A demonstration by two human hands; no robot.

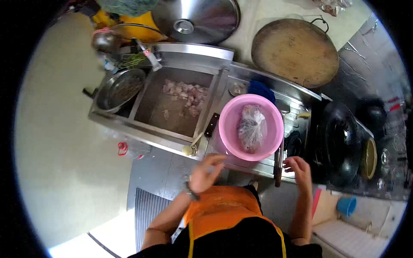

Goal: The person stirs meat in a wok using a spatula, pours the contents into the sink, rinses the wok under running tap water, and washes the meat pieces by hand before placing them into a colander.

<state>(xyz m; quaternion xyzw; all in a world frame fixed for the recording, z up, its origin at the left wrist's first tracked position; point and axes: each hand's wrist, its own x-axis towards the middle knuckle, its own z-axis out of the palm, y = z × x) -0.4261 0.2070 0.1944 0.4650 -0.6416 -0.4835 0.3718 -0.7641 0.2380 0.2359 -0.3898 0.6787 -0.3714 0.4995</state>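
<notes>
A pink plastic basin (pixel 227 143) stands on the ribbed metal drainboard, and a tied clear plastic bag (pixel 253 129) with dark and reddish contents lies in it. My left hand (pixel 207 172) hangs in front of the basin at its lower left, empty, thumb and fingers apart. At the lower right, my right hand (pixel 298 169) hovers beside a brown handle (pixel 278 167) that sticks out over the counter edge. Its fingers are loosely bent and apart, holding nothing. Pale pink chopped meat pieces (pixel 187 95) lie in the steel sink (pixel 150 103) to the left.
Left of the sink sits a metal bowl (pixel 112 92). A round wooden board (pixel 295 53) and a large metal lid (pixel 198 19) lie behind. Right of the drainboard is a black wok (pixel 342 137). A blue cloth (pixel 261 89) rests behind the basin. A clear bottle (pixel 137 150) stands below the sink.
</notes>
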